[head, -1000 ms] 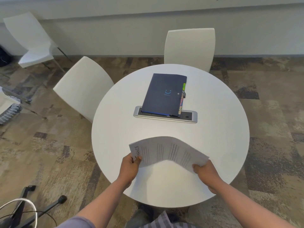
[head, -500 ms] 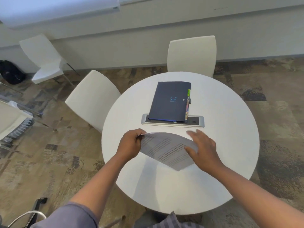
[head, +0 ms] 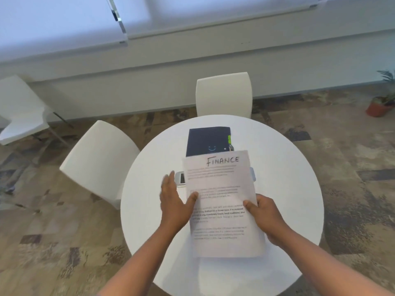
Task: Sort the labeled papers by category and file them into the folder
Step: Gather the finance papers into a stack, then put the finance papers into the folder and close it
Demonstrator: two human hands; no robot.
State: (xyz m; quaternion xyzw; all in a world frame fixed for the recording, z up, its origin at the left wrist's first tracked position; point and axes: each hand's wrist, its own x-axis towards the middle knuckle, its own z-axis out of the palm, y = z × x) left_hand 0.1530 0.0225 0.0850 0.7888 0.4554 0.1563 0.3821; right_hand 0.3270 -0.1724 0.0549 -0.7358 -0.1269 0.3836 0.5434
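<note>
Fingers [head: 249,205] around FINANCE papers [head: 222,201]

A round white table [head: 288,189] stands on patterned brown carpet [head: 53,242], two white moulded chairs [head: 223,95] [head: 100,159] drawn up to it; a terracotta potted plant [head: 379,105] sits by the wall.

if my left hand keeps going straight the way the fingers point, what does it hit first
Probably the grey power box set into the table: the left hand points up and away, fingertips just short of its left end. Its height above the table is unclear, so it might pass over.
</note>
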